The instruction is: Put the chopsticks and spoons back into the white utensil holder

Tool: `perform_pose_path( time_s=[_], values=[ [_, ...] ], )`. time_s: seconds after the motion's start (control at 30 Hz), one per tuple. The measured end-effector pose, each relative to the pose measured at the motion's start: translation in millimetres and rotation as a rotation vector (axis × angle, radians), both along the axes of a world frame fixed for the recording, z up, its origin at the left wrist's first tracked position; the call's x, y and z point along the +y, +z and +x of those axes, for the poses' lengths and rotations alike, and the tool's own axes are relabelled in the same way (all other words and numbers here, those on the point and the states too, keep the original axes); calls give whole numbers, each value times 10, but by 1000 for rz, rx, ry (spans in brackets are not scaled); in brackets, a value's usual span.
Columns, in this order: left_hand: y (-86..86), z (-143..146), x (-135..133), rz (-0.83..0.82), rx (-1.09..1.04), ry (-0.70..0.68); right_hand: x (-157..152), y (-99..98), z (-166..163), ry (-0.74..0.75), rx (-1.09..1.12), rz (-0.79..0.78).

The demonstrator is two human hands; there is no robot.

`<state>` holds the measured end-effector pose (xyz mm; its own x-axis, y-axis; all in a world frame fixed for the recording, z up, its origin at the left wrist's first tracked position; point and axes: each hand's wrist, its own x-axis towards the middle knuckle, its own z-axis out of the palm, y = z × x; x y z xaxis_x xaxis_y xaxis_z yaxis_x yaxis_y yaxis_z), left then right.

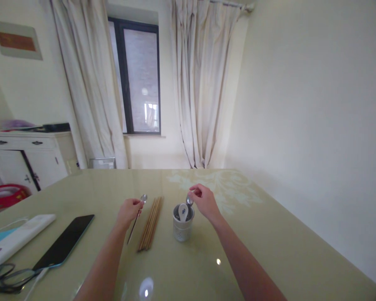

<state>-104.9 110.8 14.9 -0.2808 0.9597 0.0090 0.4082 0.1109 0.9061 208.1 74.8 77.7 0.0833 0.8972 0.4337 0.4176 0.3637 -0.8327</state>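
My left hand (pixel 129 210) is closed round a metal spoon (pixel 138 215) whose handle slants down to the glossy table (pixel 269 234). Just right of it lies a bundle of wooden chopsticks (pixel 150 223). My right hand (pixel 203 201) pinches a second metal spoon (pixel 189 202) at the rim of a white ceramic holder (pixel 182 230). A white porcelain spoon (pixel 183 212) with a blue mark stands in that holder.
At the table's left lie a dark phone (pixel 65 242), a white device with a cable (pixel 17 238) and glasses (pixel 6 281). A white cabinet (pixel 28 156) and a red basket (pixel 3 196) stand beyond. Curtains frame a window (pixel 141 79); a wall runs along the right.
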Motion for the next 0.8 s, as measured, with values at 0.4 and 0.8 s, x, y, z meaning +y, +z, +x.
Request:
perform_pose_path(
  time_s=[0.4, 0.8],
  values=[
    [-71, 132, -31, -82, 426, 73, -234, 588, 180, 27, 346, 190],
    [722, 441, -300, 83, 651, -124, -496, 686, -142, 17, 400, 280]
  ],
)
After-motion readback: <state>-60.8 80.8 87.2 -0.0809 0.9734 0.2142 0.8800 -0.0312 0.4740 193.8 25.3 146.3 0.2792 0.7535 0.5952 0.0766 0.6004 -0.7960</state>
